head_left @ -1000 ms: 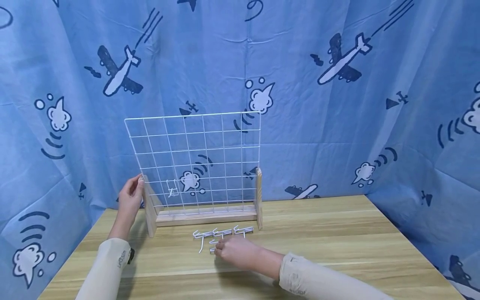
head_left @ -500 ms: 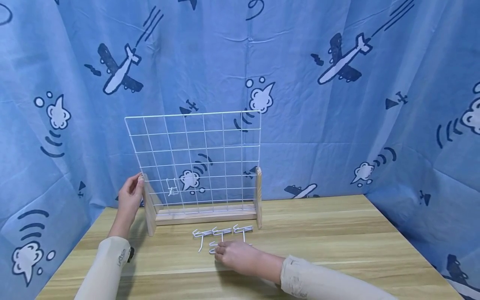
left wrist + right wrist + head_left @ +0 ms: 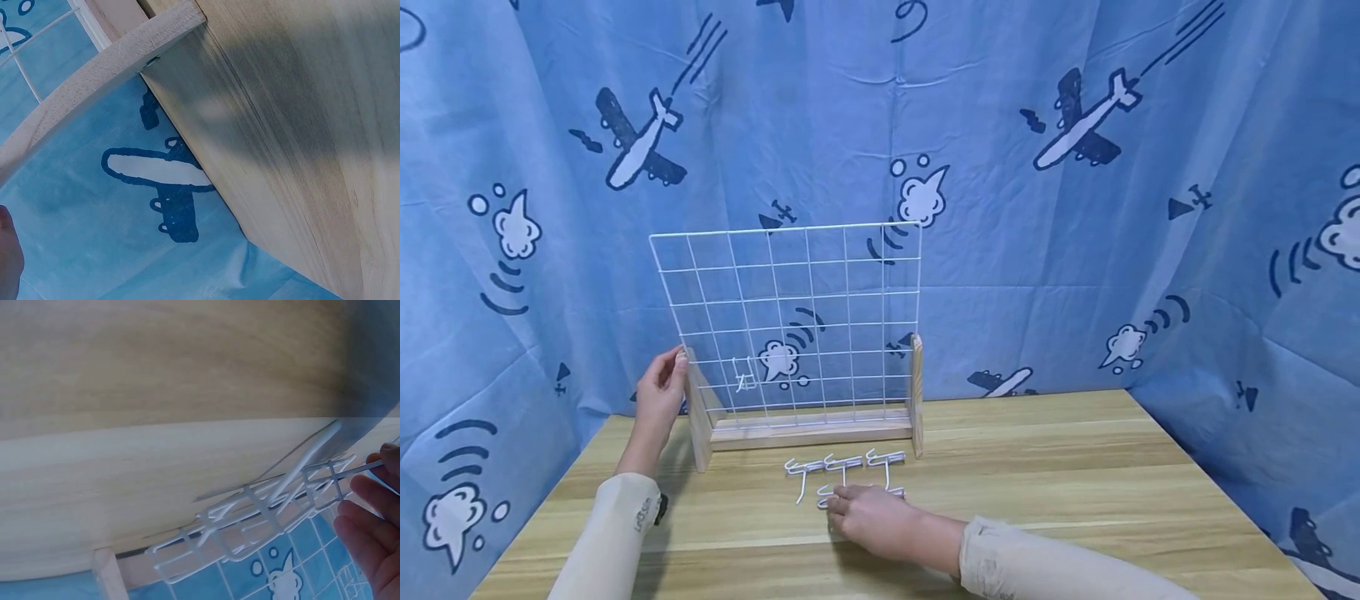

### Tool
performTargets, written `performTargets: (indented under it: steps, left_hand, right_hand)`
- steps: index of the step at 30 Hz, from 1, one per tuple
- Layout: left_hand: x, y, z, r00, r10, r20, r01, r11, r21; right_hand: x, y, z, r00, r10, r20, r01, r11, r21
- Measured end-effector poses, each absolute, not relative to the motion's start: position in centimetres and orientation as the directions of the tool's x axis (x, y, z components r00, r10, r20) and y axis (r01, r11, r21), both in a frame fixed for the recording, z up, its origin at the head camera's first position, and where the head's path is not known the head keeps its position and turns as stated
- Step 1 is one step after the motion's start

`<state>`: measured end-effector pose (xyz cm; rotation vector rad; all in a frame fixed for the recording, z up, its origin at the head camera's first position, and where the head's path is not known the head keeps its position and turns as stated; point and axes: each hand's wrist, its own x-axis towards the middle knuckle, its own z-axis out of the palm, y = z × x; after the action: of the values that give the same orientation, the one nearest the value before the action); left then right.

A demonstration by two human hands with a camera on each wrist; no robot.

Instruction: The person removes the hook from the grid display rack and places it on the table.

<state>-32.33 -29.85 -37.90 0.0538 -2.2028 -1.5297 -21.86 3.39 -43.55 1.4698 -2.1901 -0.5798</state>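
A white wire grid panel (image 3: 786, 229) stands in a wooden base (image 3: 812, 436). My left hand (image 3: 658, 398) pinches the top of the base's left upright with thumb and fingers; only a sliver of that hand shows in the left wrist view. One white wire hook (image 3: 743, 382) hangs low on the grid's left part. My right hand (image 3: 876, 521) is low over the table before the stand. In the right wrist view its thumb and forefinger pinch the rod of a white wire hook (image 3: 364, 468), the other fingers loosely bent. The hand partly covers the nearer hooks.
Three white hooks lie in a row in front of the base: a left one (image 3: 805, 468), a middle one (image 3: 844, 462) and a right one (image 3: 886, 457). The wooden table (image 3: 1037, 483) meets a blue airplane-print curtain (image 3: 1000, 250) at its back and sides.
My right hand has shifted slightly down and toward me, and more of the hook wires beside it show. The left hand stays at the upright.
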Motion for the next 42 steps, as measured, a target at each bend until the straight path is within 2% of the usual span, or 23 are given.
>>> performTargets:
  steps: [9, 24, 34, 42]
  left_hand:
    - [-32.2, -29.8, -38.0, -0.896, -0.275, 0.348, 0.23, 0.383, 0.895]
    - [-32.2, -29.7, -37.8, -0.893, -0.283, 0.351, 0.229, 0.385, 0.894]
    - [-32.2, -29.7, -37.9, -0.892, -0.287, 0.349, 0.229, 0.378, 0.897]
    - [-32.3, -29.7, -37.8, -0.893, -0.29, 0.343, 0.224, 0.373, 0.9]
  right_hand:
    - [-21.4, 2.9, -43.8, -0.332, -0.935, 0.123, -0.715, 0.334, 0.614]
    - [-21.4, 3.2, -43.9, -0.327, -0.941, 0.089, -0.745, 0.315, 0.588]
    - [-21.4, 3.5, -43.2, -0.235, -0.967, 0.102, -0.754, 0.248, 0.609]
    - [-22.1, 3.5, -42.8, -0.148, -0.958, 0.244, -0.74, 0.271, 0.615]
